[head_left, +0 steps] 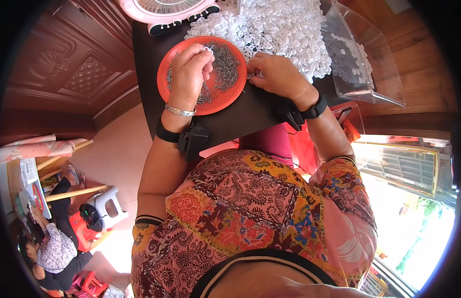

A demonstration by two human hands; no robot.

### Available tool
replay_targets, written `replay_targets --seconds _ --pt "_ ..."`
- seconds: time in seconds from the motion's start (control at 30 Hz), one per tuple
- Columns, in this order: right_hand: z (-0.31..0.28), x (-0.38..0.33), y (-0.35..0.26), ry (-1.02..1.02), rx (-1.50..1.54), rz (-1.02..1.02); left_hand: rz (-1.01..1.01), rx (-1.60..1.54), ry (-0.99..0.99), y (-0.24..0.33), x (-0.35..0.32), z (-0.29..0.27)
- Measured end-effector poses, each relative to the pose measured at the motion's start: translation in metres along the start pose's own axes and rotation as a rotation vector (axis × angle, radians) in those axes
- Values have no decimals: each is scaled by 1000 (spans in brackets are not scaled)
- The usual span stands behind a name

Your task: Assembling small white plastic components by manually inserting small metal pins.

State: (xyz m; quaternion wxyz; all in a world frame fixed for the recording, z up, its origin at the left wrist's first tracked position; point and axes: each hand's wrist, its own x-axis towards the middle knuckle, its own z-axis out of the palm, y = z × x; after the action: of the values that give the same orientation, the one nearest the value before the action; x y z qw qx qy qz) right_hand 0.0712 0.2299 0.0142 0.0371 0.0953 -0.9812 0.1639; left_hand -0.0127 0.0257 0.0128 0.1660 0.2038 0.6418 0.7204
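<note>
My left hand (187, 74) is raised over the orange-red plate (166, 96), its thumb and forefinger pinching a small white plastic piece (208, 50). On the plate lie many loose grey screws or nails (225, 67), too small to tell which. Just off the plate's right rim, my right hand (279, 74) rests low at the dark tabletop with its fingertips drawn together. What it pinches, if anything, is too small to make out. Behind both hands spreads a large heap of white plastic pieces (280, 30), its near edge reaching my right hand.
A clear plastic bin (359, 62) with more white pieces stands at the table's right. A pink-and-white fan (166, 12) sits at the back left. The black tabletop (230, 126) ends before me. At lower left another person (57, 248) sits near a grey stool (109, 206).
</note>
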Motion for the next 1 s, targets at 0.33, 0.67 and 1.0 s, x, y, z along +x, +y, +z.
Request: replay_targets --seconds 0.33,0.67,1.0 --pt "1 10 2 20 -134 -67 -20 -16 -2 -3 1 -3" --pt "2 21 26 249 -259 -100 -36 -32 -12 -5 3 -4" --pt "-19 43 18 84 903 190 -33 -104 22 -7 3 -3"
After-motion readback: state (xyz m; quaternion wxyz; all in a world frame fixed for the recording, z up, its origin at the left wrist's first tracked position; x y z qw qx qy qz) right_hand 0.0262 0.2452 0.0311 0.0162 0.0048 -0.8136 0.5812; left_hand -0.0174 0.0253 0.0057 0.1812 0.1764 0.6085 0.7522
